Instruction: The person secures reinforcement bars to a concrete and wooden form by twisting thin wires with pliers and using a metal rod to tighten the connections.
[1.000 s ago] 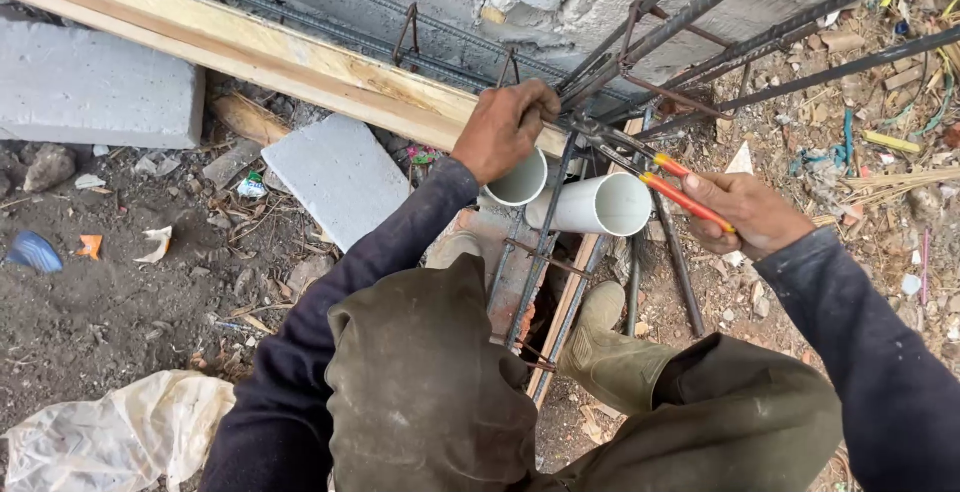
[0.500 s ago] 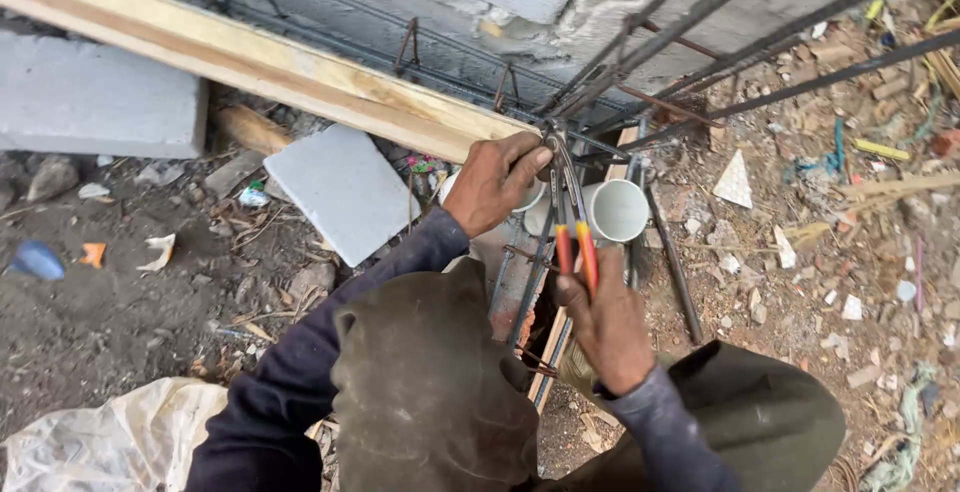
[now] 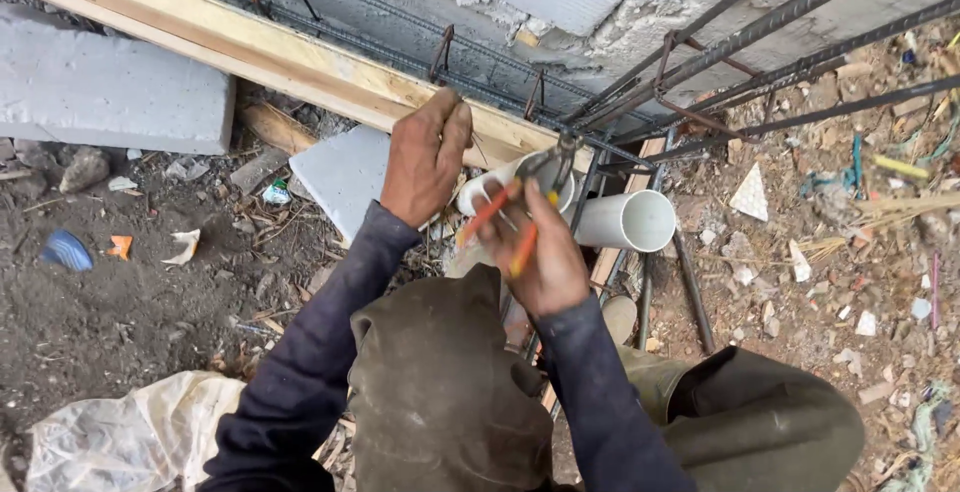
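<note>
I see my right hand (image 3: 545, 262) clenched around the orange handles of a pair of steel pliers (image 3: 530, 197), whose tip reaches up to the dark rusty rebar cage (image 3: 700, 72) just above two white plastic pipe ends (image 3: 625, 220). My left hand (image 3: 425, 157) is closed over the edge of the long pale wooden plank (image 3: 250, 47), beside the nearer pipe; what its fingers pinch I cannot tell. A flat grey foam slab (image 3: 345, 177) lies on the dirt under that wrist, and a larger grey concrete block (image 3: 105, 97) sits well to the left.
</note>
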